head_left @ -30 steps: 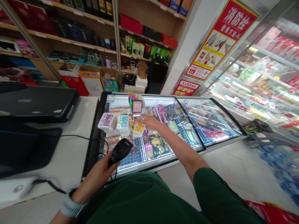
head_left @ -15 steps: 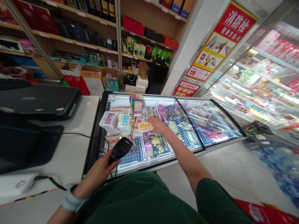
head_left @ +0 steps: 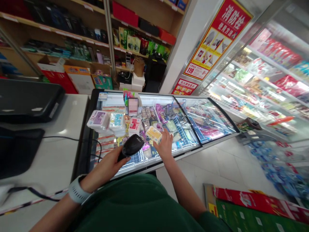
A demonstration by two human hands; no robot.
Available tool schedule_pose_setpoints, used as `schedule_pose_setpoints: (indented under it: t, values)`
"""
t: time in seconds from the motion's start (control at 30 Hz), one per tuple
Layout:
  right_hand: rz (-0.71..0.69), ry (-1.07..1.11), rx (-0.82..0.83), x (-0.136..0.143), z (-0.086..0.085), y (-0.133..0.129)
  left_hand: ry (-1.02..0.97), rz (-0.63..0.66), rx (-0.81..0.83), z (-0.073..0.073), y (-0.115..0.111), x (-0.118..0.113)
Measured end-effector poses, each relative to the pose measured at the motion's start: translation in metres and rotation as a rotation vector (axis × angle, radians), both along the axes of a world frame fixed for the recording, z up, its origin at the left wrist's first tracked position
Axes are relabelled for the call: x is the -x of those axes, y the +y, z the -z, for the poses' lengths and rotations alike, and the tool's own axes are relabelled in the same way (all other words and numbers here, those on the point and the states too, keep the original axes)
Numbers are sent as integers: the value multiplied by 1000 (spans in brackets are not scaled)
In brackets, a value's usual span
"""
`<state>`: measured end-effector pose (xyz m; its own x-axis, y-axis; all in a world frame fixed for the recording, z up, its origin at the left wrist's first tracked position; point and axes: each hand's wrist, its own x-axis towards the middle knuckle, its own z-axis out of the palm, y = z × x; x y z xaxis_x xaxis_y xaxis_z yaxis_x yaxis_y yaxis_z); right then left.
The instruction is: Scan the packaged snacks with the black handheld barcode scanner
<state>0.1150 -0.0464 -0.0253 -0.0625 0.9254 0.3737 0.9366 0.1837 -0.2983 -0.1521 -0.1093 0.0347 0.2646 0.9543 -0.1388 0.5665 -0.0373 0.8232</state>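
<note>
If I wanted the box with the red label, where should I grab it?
Probably grip the red-labelled box by its right side, coming from the right. It sits label up, the blue-labelled stack is close on its left, and the left hand holds the scanner near its front.

Yellow-labelled pack (head_left: 154,134) near black scanner (head_left: 133,145)
</note>
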Motion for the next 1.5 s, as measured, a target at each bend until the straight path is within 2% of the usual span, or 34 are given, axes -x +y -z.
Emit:
schedule_pose_setpoints:
  t: [0.1,0.23,0.37,0.53,0.93,1.2,1.5]
  values:
    - [70,31,-66,-1,-3,-17,-9,56,-26,-7,3,-18]
    - [126,49,-119,-4,-6,-31,-14,102,-95,-8,3,-36]
    - [154,76,-152,-7,-7,-37,-17,143,-179,-7,1,-50]
    - [149,123,-141,-8,-8,-39,20,136,-253,-13,0,-62]
    - [155,12,-335,-8,-4,-38,39,142,-234,-11,0,-64]
    - [149,-4,-352,-9,-2,-37,33,156,-250,-4,1,-63]
    - [148,-38,-355,-7,-2,-36,35,170,-223,-5,6,-60]
